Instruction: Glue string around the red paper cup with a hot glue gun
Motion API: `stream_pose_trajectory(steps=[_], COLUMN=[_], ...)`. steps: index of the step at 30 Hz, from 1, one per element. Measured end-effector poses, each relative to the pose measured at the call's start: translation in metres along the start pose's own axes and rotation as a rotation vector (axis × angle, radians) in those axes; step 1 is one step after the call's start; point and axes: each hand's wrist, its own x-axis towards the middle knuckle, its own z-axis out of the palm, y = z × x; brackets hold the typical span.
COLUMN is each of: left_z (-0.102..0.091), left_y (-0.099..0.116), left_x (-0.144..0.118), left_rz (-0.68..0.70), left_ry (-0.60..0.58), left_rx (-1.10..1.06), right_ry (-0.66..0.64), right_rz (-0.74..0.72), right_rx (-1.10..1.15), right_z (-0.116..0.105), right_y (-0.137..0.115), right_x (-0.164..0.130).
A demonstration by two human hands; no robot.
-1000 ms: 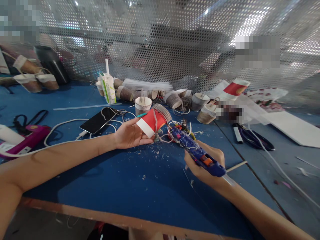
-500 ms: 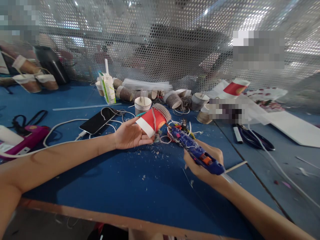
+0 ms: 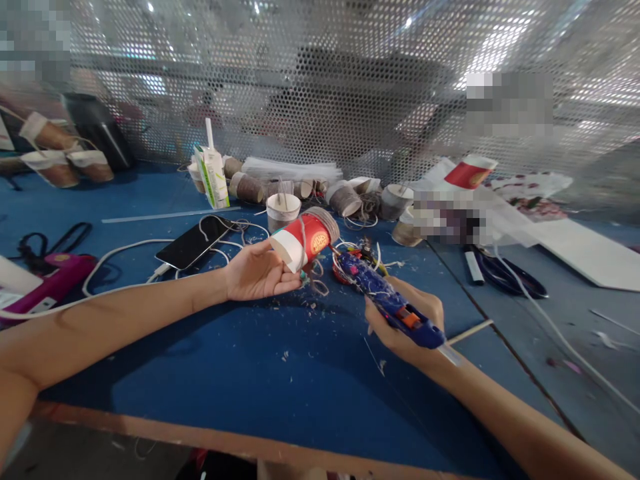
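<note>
My left hand (image 3: 255, 272) holds a red and white paper cup (image 3: 299, 244) tilted on its side, its white mouth end toward the palm. Grey cord is wound round the far end of the cup, and a strand crosses its side. My right hand (image 3: 410, 320) grips a blue hot glue gun (image 3: 383, 293), with a clear glue stick jutting from its back. The gun's tip points at the corded end of the cup and is very close to it; whether they touch I cannot tell. Thin glue strings cling to the gun.
Cord-wrapped cups (image 3: 344, 199) line the mesh screen (image 3: 280, 100). A phone (image 3: 193, 243) with a white cable, a drink carton (image 3: 215, 175) and a purple power strip (image 3: 60, 283) lie to the left. Scissors (image 3: 510, 273) and a white board (image 3: 585, 250) are at right.
The cup has rolled in my left hand, so its gold emblem now faces me more fully. My left fingers have shifted under it. The glue gun stays close to the corded end.
</note>
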Motion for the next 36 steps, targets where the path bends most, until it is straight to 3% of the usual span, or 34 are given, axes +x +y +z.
stream_pose_trajectory(steps=[8,11,16,19,23,26,30,33,36], left_z=[0.005,0.002,0.0,0.002,0.005,0.008,0.01,0.011,0.013], left_y=[0.002,0.002,-0.004,-0.009,-0.013,-0.014,-0.015,-0.016,-0.016], left_x=[-0.001,0.001,0.005,0.005,0.006,0.006,0.007,0.007,0.006], left_rz=[0.007,0.035,0.14,0.234,0.292,0.281,0.253,0.236,0.2], left_ry=[0.09,0.076,0.117,0.203,0.338,0.381,0.368,0.333,0.268], left_rx=[-0.051,-0.05,0.079,0.175,0.272,0.327,0.399,0.458,0.482], right_ry=[-0.089,-0.168,-0.192,-0.153,-0.043,-0.004,-0.164,-0.318,-0.354], right_rz=[-0.042,0.014,0.247,0.221,0.081,-0.052,-0.166,-0.122,0.033], right_rx=[-0.083,-0.281,-0.724,-0.769,-0.608,-0.332,0.201,0.422,0.608], right_z=[-0.001,-0.006,-0.012,-0.01,-0.008,-0.011,-0.014,-0.01,-0.004], right_y=[0.006,0.015,0.041,0.05,0.033,0.008,-0.005,0.0,0.003], right_x=[0.003,0.004,0.0,-0.002,0.003,0.008,0.006,0.0,-0.003])
